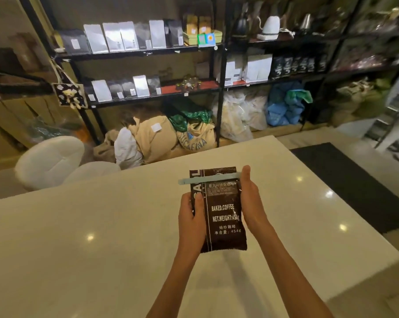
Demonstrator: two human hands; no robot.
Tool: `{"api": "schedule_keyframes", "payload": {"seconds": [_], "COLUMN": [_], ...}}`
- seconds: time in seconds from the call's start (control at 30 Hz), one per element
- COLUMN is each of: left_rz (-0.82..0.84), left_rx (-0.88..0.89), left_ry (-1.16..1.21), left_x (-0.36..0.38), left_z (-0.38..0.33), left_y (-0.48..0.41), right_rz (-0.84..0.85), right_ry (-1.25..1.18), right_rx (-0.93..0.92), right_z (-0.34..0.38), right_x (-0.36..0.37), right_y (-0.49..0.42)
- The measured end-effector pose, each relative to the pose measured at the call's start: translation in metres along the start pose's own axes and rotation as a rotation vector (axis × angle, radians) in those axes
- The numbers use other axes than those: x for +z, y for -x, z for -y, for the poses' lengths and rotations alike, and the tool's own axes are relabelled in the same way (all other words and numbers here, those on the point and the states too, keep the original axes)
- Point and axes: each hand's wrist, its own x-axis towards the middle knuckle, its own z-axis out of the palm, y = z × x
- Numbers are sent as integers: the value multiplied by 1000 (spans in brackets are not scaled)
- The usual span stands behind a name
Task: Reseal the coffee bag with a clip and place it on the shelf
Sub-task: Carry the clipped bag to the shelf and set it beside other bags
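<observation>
A dark brown coffee bag [221,210] printed "BAKED.COFFEE" is held upright above the white table, between both hands. A long pale blue clip [200,179] lies across the bag just below its top edge, sticking out past the left side. My left hand [191,220] grips the bag's left edge at mid height. My right hand [251,200] holds the right edge, with its fingertips up at the clip's right end. The black metal shelf [148,52] with rows of bags stands beyond the table.
The glossy white table [90,237] fills the foreground. White round stools [49,159] stand at its far left. Sacks [155,138] lie on the floor under the shelf. A dark floor mat [354,184] is to the right.
</observation>
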Motion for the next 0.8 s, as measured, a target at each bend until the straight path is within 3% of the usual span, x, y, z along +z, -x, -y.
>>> {"api": "schedule_keyframes", "payload": {"seconds": [0.07, 0.13, 0.33, 0.47, 0.67, 0.8], "left_rz": [-2, 17, 223, 433, 462, 484], "left_rx": [1, 36, 32, -47, 57, 226], "left_ry": [23, 22, 71, 175, 100, 64], "left_x": [28, 62, 210, 314, 438, 503], "left_z": [-6, -17, -39, -51, -63, -55], "left_y": [-5, -9, 2, 23, 39, 27], "right_rz": [74, 30, -358, -483, -595, -546], "right_ry": [86, 53, 96, 122, 136, 33], "right_rx": [-16, -19, -145, -190, -132, -107], "right_z": [-9, -21, -23, -15, 0, -8], "right_x": [-32, -62, -182, -291, -418, -477], "right_y": [9, 21, -4, -37, -57, -67]}}
